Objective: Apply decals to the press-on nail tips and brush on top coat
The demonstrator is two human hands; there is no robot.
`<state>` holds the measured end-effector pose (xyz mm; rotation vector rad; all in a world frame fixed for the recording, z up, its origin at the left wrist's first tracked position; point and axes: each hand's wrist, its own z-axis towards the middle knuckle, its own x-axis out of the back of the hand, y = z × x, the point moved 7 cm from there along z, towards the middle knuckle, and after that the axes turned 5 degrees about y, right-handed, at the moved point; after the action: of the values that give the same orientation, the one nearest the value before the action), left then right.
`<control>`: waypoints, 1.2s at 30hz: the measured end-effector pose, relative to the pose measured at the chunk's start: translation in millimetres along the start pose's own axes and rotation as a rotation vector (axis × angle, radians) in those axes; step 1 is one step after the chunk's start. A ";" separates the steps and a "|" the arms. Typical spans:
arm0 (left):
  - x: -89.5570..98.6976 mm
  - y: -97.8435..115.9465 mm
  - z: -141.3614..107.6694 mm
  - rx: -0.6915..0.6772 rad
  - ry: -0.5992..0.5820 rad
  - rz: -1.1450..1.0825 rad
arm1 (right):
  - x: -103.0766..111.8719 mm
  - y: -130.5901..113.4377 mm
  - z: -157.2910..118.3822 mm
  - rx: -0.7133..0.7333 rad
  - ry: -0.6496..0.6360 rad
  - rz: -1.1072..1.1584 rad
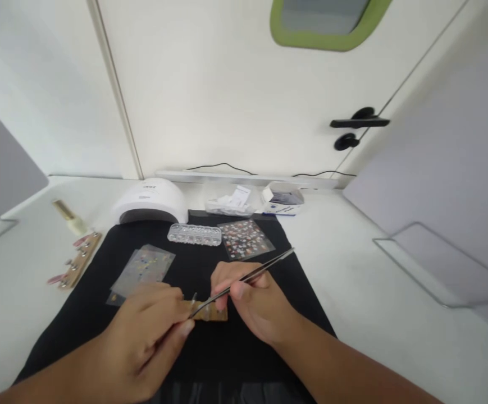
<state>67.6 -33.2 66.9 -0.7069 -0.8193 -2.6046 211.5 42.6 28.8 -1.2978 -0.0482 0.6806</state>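
Note:
Between the fingers of my right hand (254, 297) is a pair of metal tweezers (264, 267), slanting down to the left. Their lower tip reaches the thumb and fingertips of my left hand (142, 331). That hand is closed on the left end of a small wooden strip (217, 314), which carries clear pieces that look like nail tips. My left fingers cover part of the strip, so I cannot make out whether the tweezers grip anything. Just beyond my hands lie translucent sticker sheets (142, 270) and a sheet of multicoloured nail stickers (246, 238).
A clear compartment case (195, 234) rests on the black cloth (197, 264). Behind it stand a white nail lamp (151, 199), a plastic bag (230, 200) and an open box (283, 200). At the left are a polish bottle (70, 217) and another wooden strip with nail tips (81, 261).

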 end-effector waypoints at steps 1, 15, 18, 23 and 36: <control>-0.8 -0.6 -1.5 0.002 -0.001 -0.001 | -0.1 0.4 -0.6 -0.001 0.003 0.004; -2.0 -6.1 -1.4 -0.018 -0.038 -0.026 | -3.8 -4.5 0.4 0.043 -0.062 -0.034; -0.2 -5.7 3.4 -0.041 -0.042 -0.014 | -4.4 -4.3 3.1 0.047 -0.079 -0.025; 1.9 -5.9 7.2 -0.061 -0.019 -0.007 | -7.7 -4.6 5.8 0.053 -0.117 -0.027; 21.5 -14.4 9.5 -0.057 0.065 -0.048 | -5.9 -9.8 5.9 0.099 -0.131 -0.105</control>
<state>47.0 -19.4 78.9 -0.6213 -0.7545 -2.6877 208.7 43.8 41.3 -1.1468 -0.1859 0.6688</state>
